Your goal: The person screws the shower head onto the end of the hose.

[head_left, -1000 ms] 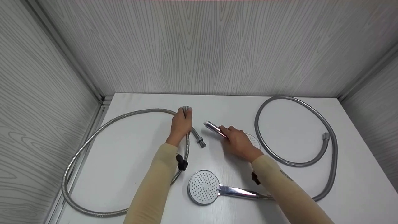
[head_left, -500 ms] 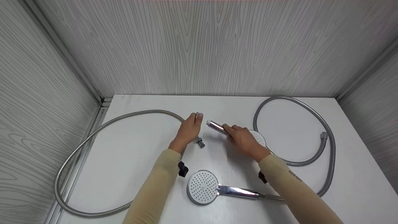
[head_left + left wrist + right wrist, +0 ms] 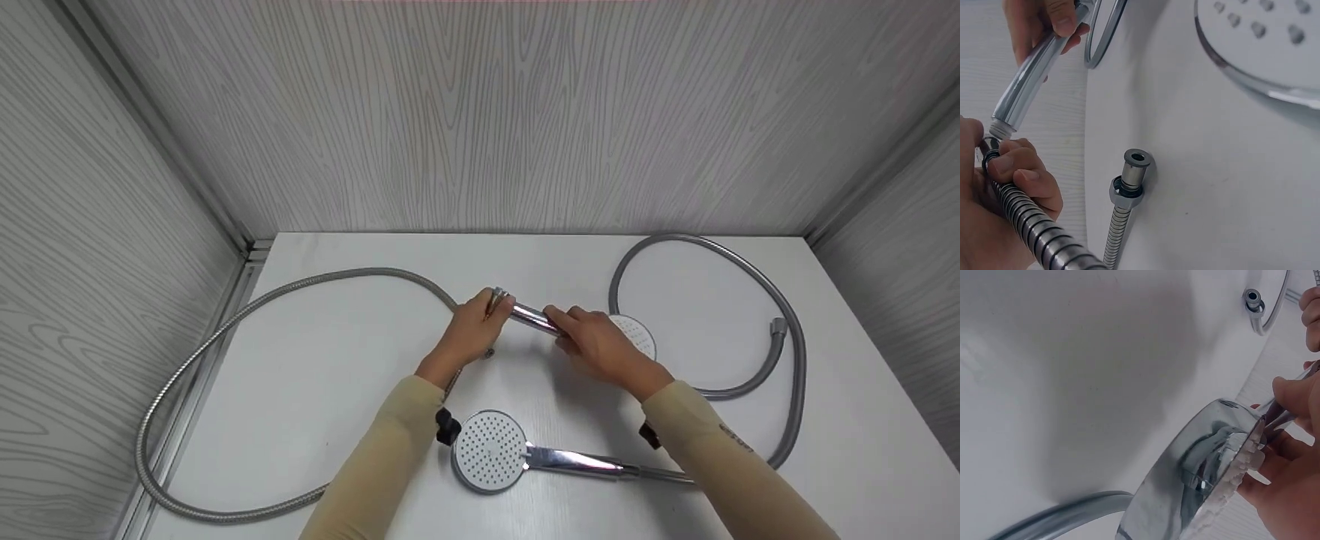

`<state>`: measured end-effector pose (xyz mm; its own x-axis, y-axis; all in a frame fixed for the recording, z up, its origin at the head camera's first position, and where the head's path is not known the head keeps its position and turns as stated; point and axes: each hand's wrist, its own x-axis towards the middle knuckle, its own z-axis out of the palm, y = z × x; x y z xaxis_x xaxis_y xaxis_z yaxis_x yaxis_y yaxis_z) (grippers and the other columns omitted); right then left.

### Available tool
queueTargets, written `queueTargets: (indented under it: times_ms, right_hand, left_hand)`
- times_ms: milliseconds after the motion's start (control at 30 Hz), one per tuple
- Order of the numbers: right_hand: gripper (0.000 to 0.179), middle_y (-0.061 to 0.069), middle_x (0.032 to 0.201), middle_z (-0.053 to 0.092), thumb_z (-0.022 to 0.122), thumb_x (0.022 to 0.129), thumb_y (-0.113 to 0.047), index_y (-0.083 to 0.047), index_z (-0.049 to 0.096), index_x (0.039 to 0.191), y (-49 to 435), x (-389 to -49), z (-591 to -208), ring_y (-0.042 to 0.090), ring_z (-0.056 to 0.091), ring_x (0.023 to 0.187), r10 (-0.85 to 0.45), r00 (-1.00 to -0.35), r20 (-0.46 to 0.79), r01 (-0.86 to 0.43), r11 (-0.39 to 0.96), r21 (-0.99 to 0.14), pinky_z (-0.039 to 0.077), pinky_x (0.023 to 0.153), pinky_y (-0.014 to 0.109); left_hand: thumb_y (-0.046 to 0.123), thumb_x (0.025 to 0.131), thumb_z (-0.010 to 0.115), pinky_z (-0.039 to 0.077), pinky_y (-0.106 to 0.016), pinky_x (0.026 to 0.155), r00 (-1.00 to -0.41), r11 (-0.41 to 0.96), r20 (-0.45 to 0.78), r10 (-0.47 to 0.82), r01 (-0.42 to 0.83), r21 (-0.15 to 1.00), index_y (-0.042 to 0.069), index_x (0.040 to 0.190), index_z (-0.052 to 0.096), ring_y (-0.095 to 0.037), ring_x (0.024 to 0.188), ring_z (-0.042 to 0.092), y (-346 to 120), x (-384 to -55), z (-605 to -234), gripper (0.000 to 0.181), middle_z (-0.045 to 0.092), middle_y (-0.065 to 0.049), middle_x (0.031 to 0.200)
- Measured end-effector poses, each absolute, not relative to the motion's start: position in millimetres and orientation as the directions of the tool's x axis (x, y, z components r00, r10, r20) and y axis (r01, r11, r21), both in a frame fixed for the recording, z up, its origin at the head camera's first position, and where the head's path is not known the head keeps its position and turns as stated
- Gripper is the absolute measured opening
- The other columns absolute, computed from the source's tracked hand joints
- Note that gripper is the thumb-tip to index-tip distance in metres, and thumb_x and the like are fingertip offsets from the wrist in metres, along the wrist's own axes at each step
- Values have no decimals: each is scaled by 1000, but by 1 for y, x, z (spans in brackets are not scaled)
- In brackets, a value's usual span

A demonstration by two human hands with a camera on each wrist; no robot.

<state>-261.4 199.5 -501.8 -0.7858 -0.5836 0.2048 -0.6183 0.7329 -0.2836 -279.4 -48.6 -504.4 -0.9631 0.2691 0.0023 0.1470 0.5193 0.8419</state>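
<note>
My left hand [image 3: 471,334] grips one end of a ribbed metal shower hose [image 3: 1033,222], its nut between thumb and fingers. In my right hand [image 3: 604,346] is a chrome shower head [image 3: 1032,81], held by its handle, with the round white spray face [image 3: 636,337] pointing to the right. The threaded white tip [image 3: 1002,129] of that handle sits right at the mouth of the hose nut in the left wrist view. Below the left hand, the hose's other end, a metal fitting [image 3: 1129,183], lies on the table.
Near me lies a second chrome shower head [image 3: 491,450], joined to a grey hose [image 3: 799,375] that curls over the right side of the white table [image 3: 360,435]. The held hose loops across the left side. Grey wood-grain panels [image 3: 480,112] wall the back and sides.
My left hand has moved right and slightly nearer me with the hose end, up to the handle's tip. The right hand has shifted slightly right with the shower head.
</note>
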Motion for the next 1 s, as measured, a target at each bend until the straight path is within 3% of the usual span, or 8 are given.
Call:
queueTargets:
  times_ms: [167, 300, 400, 533, 667, 800, 1000]
  right_hand:
    - [39, 10, 94, 68, 62, 104, -20, -4, 62, 140, 202, -256, -500, 20, 56, 74, -578, -797, 175, -601, 736, -311, 53, 77, 50]
    - [46, 6, 93, 69, 56, 109, -40, -10, 62, 143, 202, -254, -497, 16, 55, 73, -557, -820, 134, -569, 765, -302, 52, 79, 49]
    - [52, 4, 85, 70, 58, 106, -46, -16, 59, 149, 203, -254, -495, 15, 54, 70, -556, -819, 141, -572, 773, -275, 53, 80, 50]
    - [54, 2, 75, 65, 62, 105, -43, -19, 57, 152, 205, -253, -494, 12, 48, 63, -567, -810, 149, -585, 764, -272, 52, 71, 44]
    - [47, 4, 82, 66, 64, 105, -32, -12, 60, 148, 206, -251, -490, 12, 48, 64, -585, -795, 163, -605, 744, -282, 49, 62, 37]
    - [41, 8, 93, 69, 66, 105, -23, -10, 63, 144, 207, -250, -483, 14, 52, 69, -591, -785, 188, -619, 733, -280, 52, 64, 38]
    - [41, 8, 91, 68, 67, 104, -20, -10, 64, 143, 217, -249, -474, 15, 51, 70, -570, -791, 221, -612, 741, -276, 50, 65, 36]
  left_hand:
    - [40, 111, 52, 37, -31, 69, -955, 514, 35, 294, 189, 837, 15, 90, 47, -16, 73, 42, -44, -277, -504, 33, 42, 2, 79]
    - [39, 111, 52, 37, -32, 71, -950, 535, 36, 311, 206, 819, 13, 93, 51, -17, 75, 45, -40, -274, -502, 31, 44, 1, 81]
    - [39, 111, 50, 38, -31, 71, -943, 537, 39, 330, 221, 814, 12, 95, 50, -17, 77, 46, -37, -272, -502, 31, 45, 1, 83]
    - [39, 112, 50, 37, -31, 71, -935, 515, 50, 352, 238, 823, 13, 94, 47, -17, 76, 44, -35, -269, -503, 32, 43, 2, 82]
    - [44, 114, 41, 37, -31, 71, -931, 511, 29, 364, 225, 829, 14, 99, 48, -16, 76, 43, -35, -265, -504, 33, 42, 2, 83]
    - [45, 115, 29, 36, -31, 69, -929, 507, 18, 369, 218, 834, 14, 106, 51, -16, 73, 43, -36, -261, -505, 39, 43, 3, 82]
    - [38, 115, 32, 34, -29, 64, -916, 519, 37, 400, 260, 814, 13, 104, 55, -14, 68, 40, -35, -255, -503, 36, 43, 4, 77]
